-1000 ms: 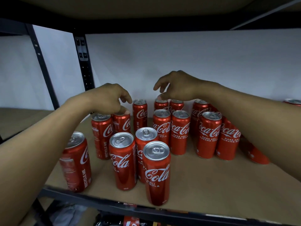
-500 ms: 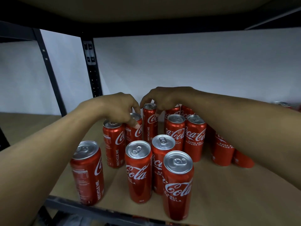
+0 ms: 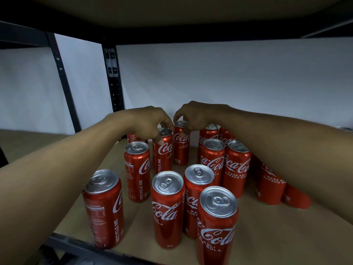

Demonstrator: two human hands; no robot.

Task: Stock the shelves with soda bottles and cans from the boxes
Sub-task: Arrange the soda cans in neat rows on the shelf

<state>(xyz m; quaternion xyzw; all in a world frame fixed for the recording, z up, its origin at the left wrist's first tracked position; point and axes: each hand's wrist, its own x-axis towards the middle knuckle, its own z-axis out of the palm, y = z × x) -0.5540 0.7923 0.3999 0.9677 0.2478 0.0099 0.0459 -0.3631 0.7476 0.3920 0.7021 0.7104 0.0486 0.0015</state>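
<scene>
Several tall red Coca-Cola cans stand upright on the brown shelf board (image 3: 267, 232). My left hand (image 3: 147, 122) reaches to the back row and its curled fingers hold the top of one can (image 3: 162, 152). My right hand (image 3: 198, 115) grips the top of the neighbouring can (image 3: 181, 144) just to the right. Both held cans stand on the board, nearly touching each other. The nearest can (image 3: 217, 224) stands at the front, with others (image 3: 168, 209) (image 3: 104, 207) to its left. More cans (image 3: 236, 165) are partly hidden under my right forearm.
A black metal upright (image 3: 112, 77) rises behind the cans at the left, with a white wall behind it. The upper shelf (image 3: 172, 12) hangs low overhead. The black front rail (image 3: 72, 247) edges the board. Bare board lies at the front right.
Both hands dropped from above the back row onto two can tops. The view shifted closer and slightly left, so the cans sit further right in the frame.
</scene>
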